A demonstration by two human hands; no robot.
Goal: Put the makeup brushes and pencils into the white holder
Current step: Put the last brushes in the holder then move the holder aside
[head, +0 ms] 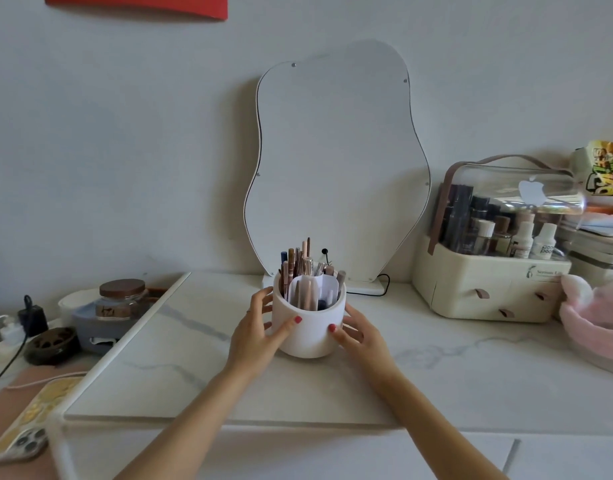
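Observation:
The white holder (310,332) stands upright on the marble-look table (194,358), in front of the wavy mirror. It is round, with inner dividers. Several makeup brushes and pencils (300,268) stand in its compartments, most at the back left, their tips sticking above the rim. My left hand (260,325) cups the holder's left side, thumb on its front. My right hand (355,332) presses against its right side, thumb on the front. No loose brush or pencil shows on the table.
A wavy mirror (336,161) leans on the wall right behind the holder, with a black cable at its base. A cosmetics organiser (488,285) stands at the right, a pink plush item (592,313) beside it. A glass jar (123,299), a dark dish (50,344) and a phone (24,427) lie at the left.

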